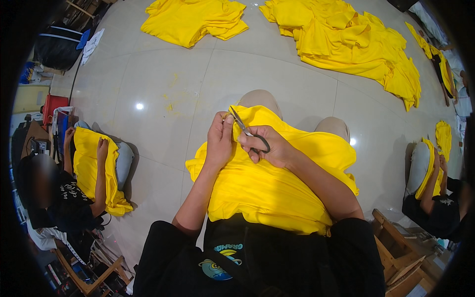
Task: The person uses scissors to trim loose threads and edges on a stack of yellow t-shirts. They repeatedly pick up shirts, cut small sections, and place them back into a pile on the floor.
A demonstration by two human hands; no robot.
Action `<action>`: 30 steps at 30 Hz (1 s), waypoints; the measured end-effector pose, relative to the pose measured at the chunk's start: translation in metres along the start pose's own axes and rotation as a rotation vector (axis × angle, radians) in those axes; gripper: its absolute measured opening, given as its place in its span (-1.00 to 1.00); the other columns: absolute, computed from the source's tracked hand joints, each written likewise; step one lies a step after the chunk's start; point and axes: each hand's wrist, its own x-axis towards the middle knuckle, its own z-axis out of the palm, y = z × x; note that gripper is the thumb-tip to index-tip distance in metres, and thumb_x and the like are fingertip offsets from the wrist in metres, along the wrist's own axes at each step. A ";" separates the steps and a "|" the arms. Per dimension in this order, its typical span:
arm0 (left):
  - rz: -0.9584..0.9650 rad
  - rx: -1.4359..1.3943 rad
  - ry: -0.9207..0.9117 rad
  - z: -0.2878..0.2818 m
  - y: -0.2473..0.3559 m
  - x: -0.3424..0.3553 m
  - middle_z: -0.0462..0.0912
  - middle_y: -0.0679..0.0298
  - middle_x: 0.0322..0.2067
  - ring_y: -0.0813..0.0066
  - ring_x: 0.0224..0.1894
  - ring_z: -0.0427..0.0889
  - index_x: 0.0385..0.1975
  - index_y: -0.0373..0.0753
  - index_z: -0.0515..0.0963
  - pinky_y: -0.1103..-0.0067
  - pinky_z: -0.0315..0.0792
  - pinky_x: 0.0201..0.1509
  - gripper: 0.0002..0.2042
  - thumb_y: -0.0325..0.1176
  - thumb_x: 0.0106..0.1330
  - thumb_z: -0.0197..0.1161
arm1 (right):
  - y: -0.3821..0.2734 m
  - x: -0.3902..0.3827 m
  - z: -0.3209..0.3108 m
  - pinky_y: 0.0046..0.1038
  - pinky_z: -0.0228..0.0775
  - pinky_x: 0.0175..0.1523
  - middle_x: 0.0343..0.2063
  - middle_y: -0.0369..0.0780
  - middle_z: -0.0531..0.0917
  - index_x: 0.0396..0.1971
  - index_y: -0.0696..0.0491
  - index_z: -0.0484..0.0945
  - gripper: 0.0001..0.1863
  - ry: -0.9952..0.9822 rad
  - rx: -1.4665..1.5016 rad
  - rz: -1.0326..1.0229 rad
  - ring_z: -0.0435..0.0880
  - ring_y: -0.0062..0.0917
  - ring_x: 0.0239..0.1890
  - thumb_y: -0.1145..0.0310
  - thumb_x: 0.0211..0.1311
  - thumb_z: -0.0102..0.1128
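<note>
Yellow shirt (267,193) draped over person's knees (336,129). Left hand (221,134) pinches shirt's far edge, thumb against fingers. Right hand (268,144) wrapped around black-handled scissors (241,123), blades at same edge. On tiled floor (153,133) beyond shirt: yellow scraps (169,107); farther, to right, heaped yellow shirts (349,47).

White lettering (68,194) marks a black shirt (74,218) at lower left, and teal letters (232,247) top a round print (216,268) on a black tee (307,262), bottom centre.
</note>
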 end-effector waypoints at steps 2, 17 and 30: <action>-0.001 -0.012 0.002 0.000 -0.003 0.001 0.53 0.43 -0.25 0.71 -0.17 0.40 0.00 -0.25 0.50 0.64 0.41 -0.03 -0.78 -0.25 0.86 0.02 | 0.002 0.000 -0.002 -0.56 0.48 -0.36 -0.38 -0.31 0.66 -0.22 0.08 0.62 -0.63 -0.008 -0.035 -0.004 0.65 -0.62 -0.53 0.07 0.54 0.51; -0.187 -0.398 -0.016 -0.005 -0.014 0.002 0.55 0.45 -0.22 0.77 -0.23 0.43 0.11 -0.17 0.46 0.68 0.38 -0.16 -0.77 -0.14 0.86 0.04 | 0.004 0.002 -0.009 -0.47 0.60 -0.29 -0.32 -0.30 0.73 -0.13 0.04 0.60 -0.65 -0.085 0.140 -0.016 0.74 -0.54 -0.48 0.03 0.69 0.32; -0.182 -0.191 -0.037 -0.003 0.003 -0.001 0.72 0.46 -0.28 0.87 -0.33 0.42 0.12 -0.23 0.55 0.75 0.26 -0.29 -0.85 -0.46 0.69 0.32 | 0.001 -0.006 -0.016 -0.45 0.64 -0.22 -0.28 -0.27 0.74 -0.03 0.08 0.62 -0.71 -0.034 0.215 -0.197 0.75 -0.52 -0.40 0.13 0.63 0.33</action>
